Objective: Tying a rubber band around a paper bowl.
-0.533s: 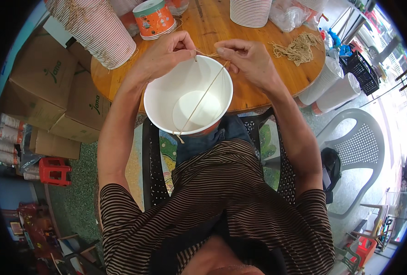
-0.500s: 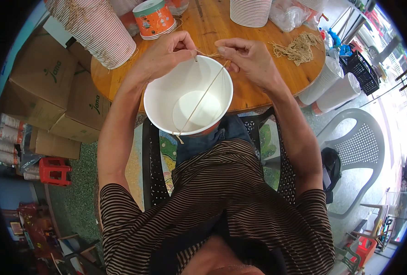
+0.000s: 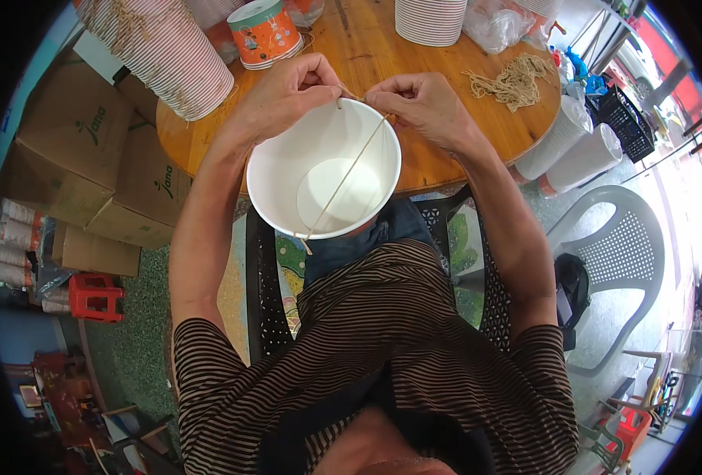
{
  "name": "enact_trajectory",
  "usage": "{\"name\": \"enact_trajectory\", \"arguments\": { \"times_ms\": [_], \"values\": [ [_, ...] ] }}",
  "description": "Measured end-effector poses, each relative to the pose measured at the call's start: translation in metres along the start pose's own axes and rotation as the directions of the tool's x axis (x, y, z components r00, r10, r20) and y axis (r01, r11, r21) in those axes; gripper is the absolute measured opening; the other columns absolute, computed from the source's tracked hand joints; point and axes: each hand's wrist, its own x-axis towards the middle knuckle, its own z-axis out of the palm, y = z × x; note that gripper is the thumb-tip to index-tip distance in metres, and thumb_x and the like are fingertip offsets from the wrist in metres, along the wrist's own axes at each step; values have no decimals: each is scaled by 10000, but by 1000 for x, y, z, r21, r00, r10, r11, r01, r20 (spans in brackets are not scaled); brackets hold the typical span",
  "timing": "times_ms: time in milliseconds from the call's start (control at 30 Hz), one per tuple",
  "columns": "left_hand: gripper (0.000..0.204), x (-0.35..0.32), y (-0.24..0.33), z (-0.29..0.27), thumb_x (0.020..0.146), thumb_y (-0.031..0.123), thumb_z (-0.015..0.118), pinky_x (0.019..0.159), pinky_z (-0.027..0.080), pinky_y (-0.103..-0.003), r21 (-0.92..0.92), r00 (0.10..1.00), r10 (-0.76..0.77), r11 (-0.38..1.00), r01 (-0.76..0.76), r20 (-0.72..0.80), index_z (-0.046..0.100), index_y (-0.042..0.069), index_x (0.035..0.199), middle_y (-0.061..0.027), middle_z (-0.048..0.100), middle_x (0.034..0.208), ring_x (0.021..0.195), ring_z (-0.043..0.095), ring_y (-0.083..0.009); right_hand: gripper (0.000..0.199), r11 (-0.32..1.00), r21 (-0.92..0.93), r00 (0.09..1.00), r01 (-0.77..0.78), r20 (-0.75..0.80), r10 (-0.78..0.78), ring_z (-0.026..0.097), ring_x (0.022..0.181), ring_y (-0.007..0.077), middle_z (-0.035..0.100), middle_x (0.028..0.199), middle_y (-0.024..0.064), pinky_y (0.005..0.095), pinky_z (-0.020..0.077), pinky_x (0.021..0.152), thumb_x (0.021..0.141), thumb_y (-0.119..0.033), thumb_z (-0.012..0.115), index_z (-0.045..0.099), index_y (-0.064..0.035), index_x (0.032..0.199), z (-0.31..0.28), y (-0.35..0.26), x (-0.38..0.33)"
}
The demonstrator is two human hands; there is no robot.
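Note:
A white paper bucket (image 3: pixel 276 178) leans at the table's near edge, its open mouth tilted up toward me. Tan string (image 3: pixel 345 174) runs across the mouth, from the near rim, where a short end sticks out, to the far rim. At the far rim my left hand (image 3: pixel 288 95) pinches the string with thumb and forefinger. My right hand (image 3: pixel 422 103) is a little to the right, its thumb and fingertips pressed together on the string as well. The exact crossing of the string between the fingertips is hidden.
On the wooden table (image 3: pixel 351 47) are a tall stack of nested buckets (image 3: pixel 165 55) with string over it, an orange-and-green bucket (image 3: pixel 264 36), another stack (image 3: pixel 430 20) and a tangled string pile (image 3: pixel 513 83). Cardboard boxes (image 3: pixel 74 142) stand left, a grey chair (image 3: pixel 620 245) right.
My right hand has shifted slightly left, closer to my left hand, and its fingertips have closed together on the string. The left hand and the bucket are nearly still.

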Motion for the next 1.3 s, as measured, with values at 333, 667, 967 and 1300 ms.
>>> {"name": "enact_trajectory", "arguments": {
  "times_ms": [333,667,967,1300],
  "values": [
    [111,-1,-3,-3,943,120,682,736,495,-241,30,999,18,999,-19,39,630,22,946,-8,668,889,820,607,-68,279,998,56,991,-14,-135,21,568,685,26,683,832,-15,172,448,602,942,-253,752,752,15,1017,2,1,-1],
    [94,-8,-2,1,942,91,662,777,503,-299,246,983,183,953,-178,2,613,10,949,-27,655,872,819,602,-121,260,988,149,974,36,-227,-2,527,645,7,670,811,-15,169,402,554,941,-215,749,729,32,1023,9,-3,-5],
    [131,-15,-1,7,898,26,719,824,536,-317,291,986,151,949,-124,-72,620,2,980,-49,680,910,878,665,-146,300,983,138,975,119,-201,-89,558,634,35,672,764,-8,208,444,572,959,-268,725,737,32,974,1,0,-9],
    [193,6,3,-13,886,-9,732,878,536,-287,359,978,200,918,-168,-56,608,2,1033,-15,674,942,920,662,-120,274,990,-126,994,-64,-91,53,581,618,44,698,835,12,220,476,569,989,-237,686,732,24,1057,-12,4,-30]
  ]
}}
